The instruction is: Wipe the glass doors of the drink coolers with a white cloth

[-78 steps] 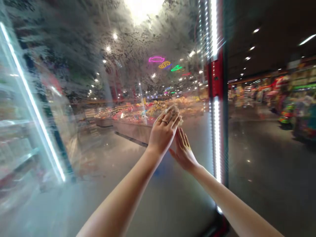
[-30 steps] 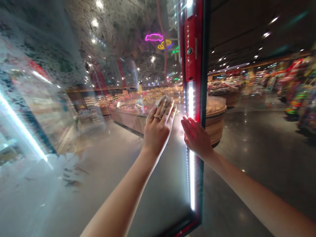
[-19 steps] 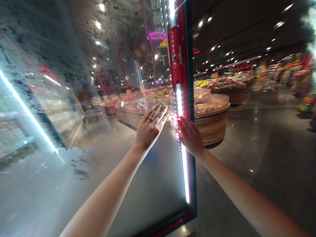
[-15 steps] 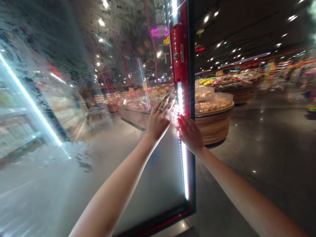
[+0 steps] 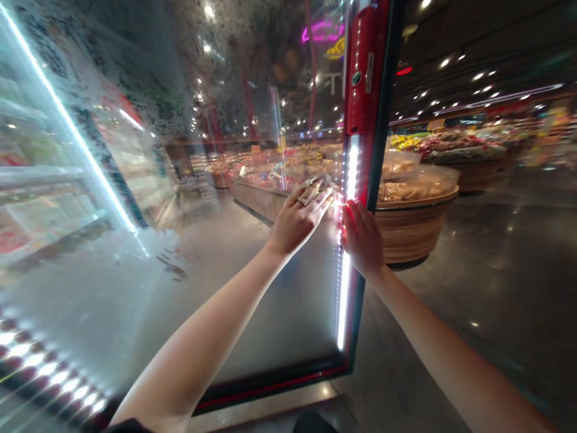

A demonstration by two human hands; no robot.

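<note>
A fogged glass door (image 5: 265, 300) with a red and black frame (image 5: 374, 108) stands swung out in front of me. My left hand (image 5: 300, 219) presses a crumpled, pale cloth (image 5: 319, 183) to the glass near the lit edge. Its fingers stretch over the cloth and partly hide it; a ring shows on one finger. Just to the right, my right hand (image 5: 364, 237) grips the door's upright frame, its fingers curled over the red inner side beside a bright LED strip (image 5: 353, 162). The thumb is hidden.
Lit shelves with goods (image 5: 40, 204) appear at the left, blurred. Beyond the door stands a round wooden display bin (image 5: 410, 234) heaped with food behind clear guards. Another produce stand (image 5: 469, 156) lies farther back. A shiny dark floor (image 5: 491, 288) stretches to the right.
The door frame and both hands appear farther right in view. More of the lit shelf edge shows at lower left. The left hand stays on the glass, the right on the frame.
</note>
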